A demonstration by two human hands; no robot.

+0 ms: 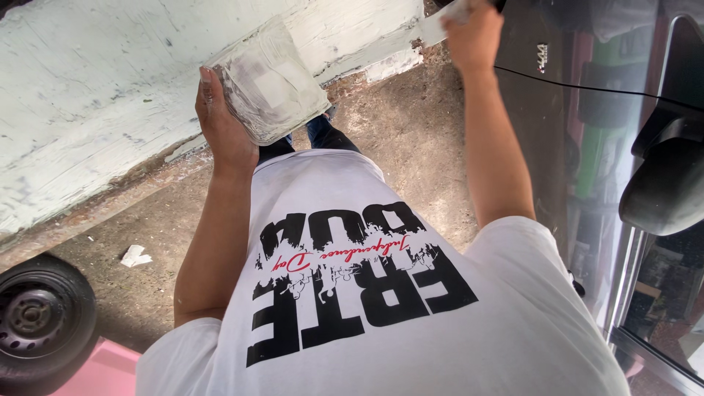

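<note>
While I am looking down through the head camera, my left hand (224, 121) is cupping a clear plastic tub (270, 82) smeared white, fingers wrapped along its left side, held up near the pale painted wall (95, 81). It looks light, slightly flexible and slippery, best gripped from beneath. My right hand (473, 37) is closing around a white-coated tool (440, 22) at the far edge. A pale square label is showing through the tub's side.
</note>
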